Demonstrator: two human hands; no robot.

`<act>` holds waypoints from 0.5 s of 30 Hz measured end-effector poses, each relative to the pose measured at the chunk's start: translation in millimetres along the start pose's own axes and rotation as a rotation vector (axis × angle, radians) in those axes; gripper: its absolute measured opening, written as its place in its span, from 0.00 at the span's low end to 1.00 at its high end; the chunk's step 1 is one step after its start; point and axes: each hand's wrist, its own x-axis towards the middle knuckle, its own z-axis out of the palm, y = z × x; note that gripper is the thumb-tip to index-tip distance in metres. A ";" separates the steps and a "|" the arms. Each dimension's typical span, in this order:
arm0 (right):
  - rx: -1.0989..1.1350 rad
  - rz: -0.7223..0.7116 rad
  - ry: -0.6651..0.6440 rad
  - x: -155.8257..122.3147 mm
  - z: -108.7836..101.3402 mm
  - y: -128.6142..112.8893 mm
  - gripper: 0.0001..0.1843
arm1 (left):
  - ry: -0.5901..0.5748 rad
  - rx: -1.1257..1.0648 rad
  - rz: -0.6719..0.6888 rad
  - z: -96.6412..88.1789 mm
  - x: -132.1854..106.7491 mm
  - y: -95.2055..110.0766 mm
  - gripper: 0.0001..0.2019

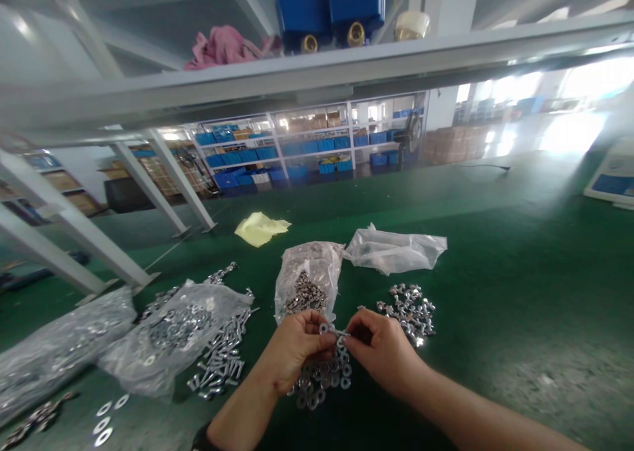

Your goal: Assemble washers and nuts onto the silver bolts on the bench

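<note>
My left hand [294, 350] pinches a flat washer [323, 329] between thumb and fingers. Against it, my right hand [380, 345] grips a thin bolt [341, 333] by one end; whether the bolt passes through the washer I cannot tell. Loose washers [317, 386] lie in a heap just below both hands. Behind the left hand sits an opened plastic bag of small metal parts [306, 292]. Beyond the right hand is a pile of shiny metal fasteners [413, 311]. To the left, many loose bolts [222, 355] lie beside a clear bag of washers [183, 329].
Another filled plastic bag [64, 345] lies far left, with a few separate washers [103, 426] in front. A crumpled clear bag [396, 249] and a yellow sheet [261, 228] lie farther back on the green surface. A shelf edge [317, 71] spans overhead; metal legs [99, 240] stand at left.
</note>
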 end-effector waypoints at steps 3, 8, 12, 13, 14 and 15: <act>0.013 0.011 -0.012 0.1 -0.3 -0.3 0.04 | -0.012 0.018 0.025 1.2 -0.8 -0.1 0.19; 0.010 0.015 0.026 0.7 -3.1 0.1 0.04 | -0.009 -0.006 0.011 0.9 -0.9 0.2 0.19; 0.050 0.019 0.024 2.4 -3.5 2.1 0.04 | 0.003 -0.025 0.009 0.5 -0.7 0.6 0.17; 0.071 0.018 0.005 2.8 -3.2 2.7 0.04 | 0.002 -0.028 0.007 0.7 -0.7 0.7 0.16; 0.092 0.017 -0.014 3.1 -2.7 3.2 0.05 | 0.000 -0.031 0.002 0.9 -0.7 0.8 0.15; 0.113 0.017 -0.030 3.4 -2.3 3.6 0.05 | -0.004 -0.034 -0.005 1.1 -0.6 0.8 0.15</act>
